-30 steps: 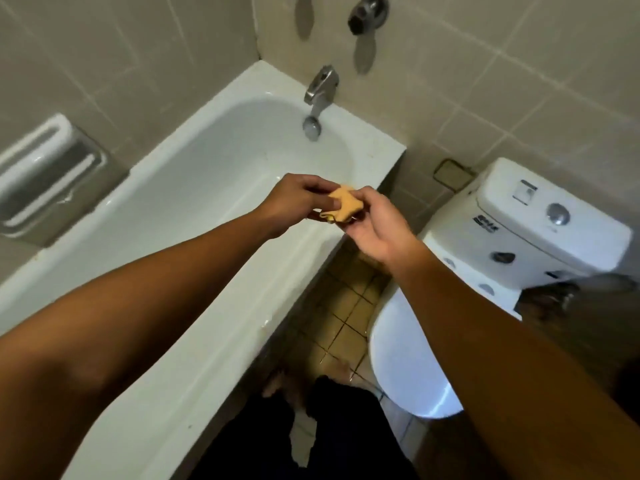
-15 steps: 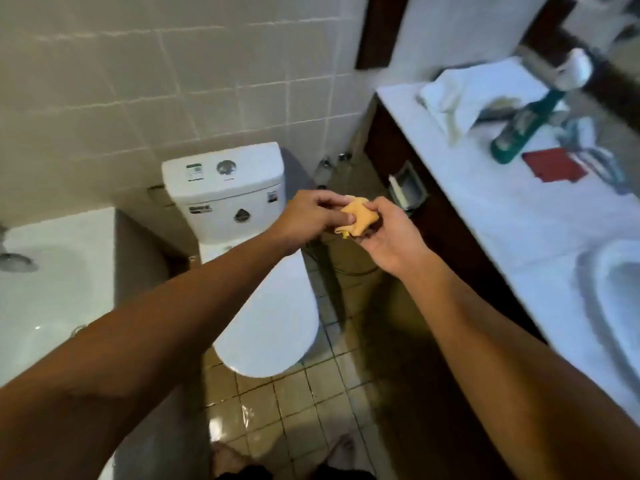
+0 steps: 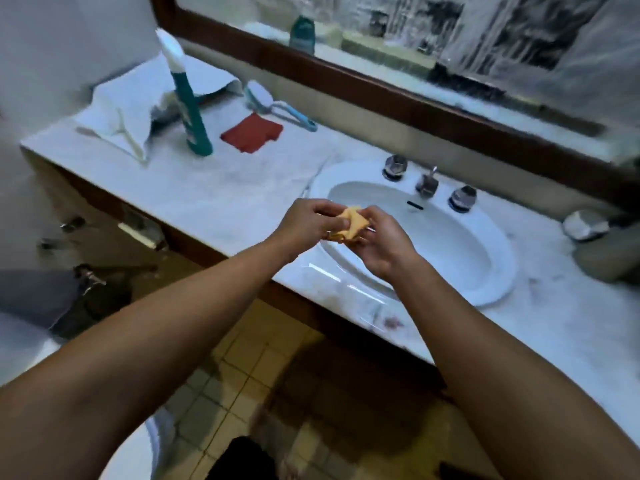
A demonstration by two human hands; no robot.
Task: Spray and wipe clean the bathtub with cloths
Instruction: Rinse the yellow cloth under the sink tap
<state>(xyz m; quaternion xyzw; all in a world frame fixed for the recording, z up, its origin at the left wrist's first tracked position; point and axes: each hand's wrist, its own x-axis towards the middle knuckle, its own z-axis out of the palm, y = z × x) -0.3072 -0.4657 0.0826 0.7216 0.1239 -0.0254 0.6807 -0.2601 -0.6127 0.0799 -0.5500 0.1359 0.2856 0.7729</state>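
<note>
Both hands, left hand (image 3: 304, 225) and right hand (image 3: 381, 244), still pinched the orange cloth (image 3: 351, 225), now over the sink (image 3: 485, 271) instead of beside the toilet.

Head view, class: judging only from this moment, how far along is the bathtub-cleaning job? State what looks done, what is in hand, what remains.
Done: nothing can be confirmed, since the bathtub is out of view. In hand: both the left hand and right hand pinch a small folded yellow cloth over the sink. Left: the teal spray bottle stands untouched on the counter beside a red cloth, so spraying and wiping likely remain.
</note>
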